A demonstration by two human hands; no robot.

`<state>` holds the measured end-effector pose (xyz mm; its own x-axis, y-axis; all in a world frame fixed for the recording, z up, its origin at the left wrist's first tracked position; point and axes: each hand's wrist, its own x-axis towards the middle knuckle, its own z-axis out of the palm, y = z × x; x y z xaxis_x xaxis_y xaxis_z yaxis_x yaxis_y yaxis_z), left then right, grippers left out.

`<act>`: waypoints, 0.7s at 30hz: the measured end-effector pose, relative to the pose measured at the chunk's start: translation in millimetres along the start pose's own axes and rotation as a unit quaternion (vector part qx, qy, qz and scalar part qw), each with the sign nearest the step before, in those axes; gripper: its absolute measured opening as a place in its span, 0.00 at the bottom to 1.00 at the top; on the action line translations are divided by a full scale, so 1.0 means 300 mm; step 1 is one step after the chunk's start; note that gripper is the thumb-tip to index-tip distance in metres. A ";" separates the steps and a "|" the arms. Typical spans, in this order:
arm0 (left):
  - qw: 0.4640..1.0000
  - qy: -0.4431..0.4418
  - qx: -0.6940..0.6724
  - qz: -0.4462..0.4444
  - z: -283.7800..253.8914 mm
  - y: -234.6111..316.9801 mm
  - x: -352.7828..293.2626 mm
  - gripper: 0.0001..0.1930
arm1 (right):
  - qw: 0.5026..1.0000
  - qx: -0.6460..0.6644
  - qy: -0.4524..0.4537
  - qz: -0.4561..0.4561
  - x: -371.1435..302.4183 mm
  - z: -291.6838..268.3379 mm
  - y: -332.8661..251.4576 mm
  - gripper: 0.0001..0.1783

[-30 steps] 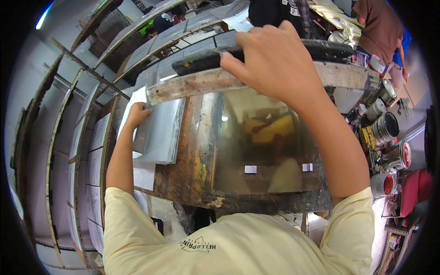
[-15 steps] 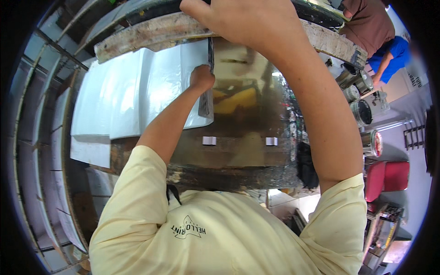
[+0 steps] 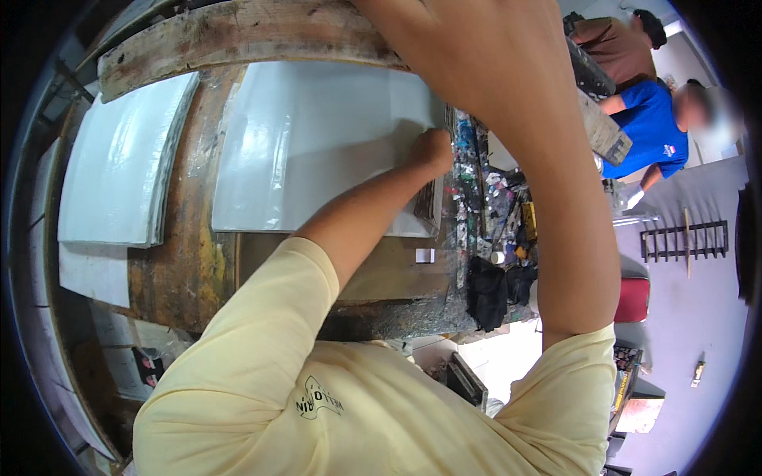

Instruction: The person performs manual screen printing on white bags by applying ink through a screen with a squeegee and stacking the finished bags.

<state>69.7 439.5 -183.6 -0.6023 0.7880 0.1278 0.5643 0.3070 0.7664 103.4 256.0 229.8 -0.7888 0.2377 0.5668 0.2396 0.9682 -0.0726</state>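
Observation:
My left hand [image 3: 432, 151] rests closed on the right edge of a glossy white sheet [image 3: 317, 143], which lies on top of a thin stack in the middle of the paint-stained wooden table [image 3: 190, 262]. My right hand [image 3: 476, 55] is up close to the camera at the top. It grips the right end of a worn wooden frame bar [image 3: 238, 36] that runs along the far side of the table. My fingertips on that bar are hidden behind the hand.
A second stack of white sheets [image 3: 119, 159] lies at the left. A paint-smeared strip with tools [image 3: 484, 190], a black cloth [image 3: 484, 289] and a small white tab [image 3: 425, 255] sit right of the sheet. Two other people [image 3: 643, 135] stand at upper right, with a red stool [image 3: 631, 297] below them.
The shiny panel that covered the table has gone up out of view. My left hand has moved right, and a white sheet now lies in the middle where the panel was.

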 end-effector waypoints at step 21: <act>0.947 0.216 0.236 0.031 -0.797 -0.270 -0.307 0.36 | 0.998 0.051 0.026 -0.018 0.009 0.037 0.042 0.28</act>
<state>-55.7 214.4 -107.0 -0.6770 0.5521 0.4867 0.7343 0.5518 0.3955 98.1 269.7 221.3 -0.7642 0.2015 0.6127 0.1509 0.9794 -0.1339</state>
